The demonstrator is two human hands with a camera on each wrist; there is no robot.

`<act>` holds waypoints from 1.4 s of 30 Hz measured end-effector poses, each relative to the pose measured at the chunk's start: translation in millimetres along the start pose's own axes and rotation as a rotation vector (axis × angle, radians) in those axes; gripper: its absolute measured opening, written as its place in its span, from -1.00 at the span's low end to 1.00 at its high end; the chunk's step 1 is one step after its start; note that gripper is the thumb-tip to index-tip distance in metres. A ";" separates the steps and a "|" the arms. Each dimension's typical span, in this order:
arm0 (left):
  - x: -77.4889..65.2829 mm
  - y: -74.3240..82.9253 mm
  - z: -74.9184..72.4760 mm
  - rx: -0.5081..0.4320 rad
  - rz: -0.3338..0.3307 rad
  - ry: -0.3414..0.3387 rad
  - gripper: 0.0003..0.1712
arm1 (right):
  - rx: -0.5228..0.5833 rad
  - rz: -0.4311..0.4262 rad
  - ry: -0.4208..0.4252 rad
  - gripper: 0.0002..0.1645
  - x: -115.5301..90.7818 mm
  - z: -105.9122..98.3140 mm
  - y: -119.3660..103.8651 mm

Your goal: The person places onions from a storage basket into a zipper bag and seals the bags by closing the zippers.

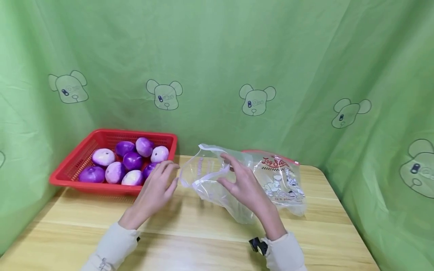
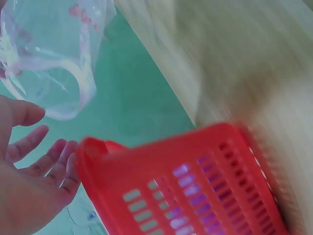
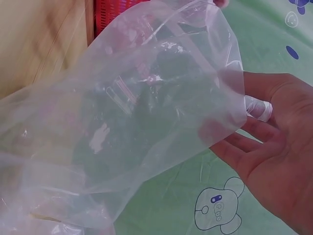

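A clear plastic bag (image 1: 217,180) with a white-edged mouth spreads over the wooden table, its mouth gaping toward the left. My right hand (image 1: 245,184) holds the bag at the right end of that mouth, thumb and fingers around the edge. In the right wrist view some fingers of the right hand (image 3: 274,142) show through the film of the bag (image 3: 146,98). My left hand (image 1: 154,192) holds nothing, its fingers loosely bent between the bag's mouth and the red basket (image 1: 112,189). The left wrist view has the left hand (image 2: 34,166) beside the basket's rim.
Several purple and whitish onion-like round things (image 1: 132,160) fill the basket at the left. A second clear zip bag (image 1: 283,180), printed with red lettering and cartoon figures, lies at the right, partly behind the first. A green curtain (image 1: 210,124) borders the table (image 1: 190,241).
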State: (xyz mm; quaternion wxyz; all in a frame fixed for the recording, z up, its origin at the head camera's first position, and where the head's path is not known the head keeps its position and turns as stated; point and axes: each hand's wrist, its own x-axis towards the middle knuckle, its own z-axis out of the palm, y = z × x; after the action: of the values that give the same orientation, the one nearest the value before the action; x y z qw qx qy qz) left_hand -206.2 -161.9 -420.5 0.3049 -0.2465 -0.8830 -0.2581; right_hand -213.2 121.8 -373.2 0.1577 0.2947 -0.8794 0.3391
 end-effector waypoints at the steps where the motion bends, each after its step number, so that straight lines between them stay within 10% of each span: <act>1: -0.7 -2.9 -2.1 -0.003 -0.009 0.010 -0.66 | 0.006 0.000 -0.001 -0.09 -0.4 -0.4 -0.1; 15: 7.3 -60.5 -23.4 0.017 -0.266 -0.169 -0.59 | 0.072 0.024 -0.058 -0.11 -8.0 -4.0 -2.8; 25: 13.0 -79.1 -20.9 0.072 -0.338 -0.385 -0.45 | 0.064 0.044 -0.046 -0.12 -14.9 -4.5 -1.0; 42: 21.0 -96.3 -18.9 0.044 -0.392 -0.537 -0.41 | 0.058 0.004 -0.041 -0.14 -13.6 -5.2 -3.8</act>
State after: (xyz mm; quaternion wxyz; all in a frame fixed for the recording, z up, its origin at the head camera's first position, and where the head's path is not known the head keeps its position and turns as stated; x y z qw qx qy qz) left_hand -270.0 -239.3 -423.1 0.0110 -0.1245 -0.9678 -0.2187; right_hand -199.8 128.7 -374.0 0.1306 0.3043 -0.8728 0.3586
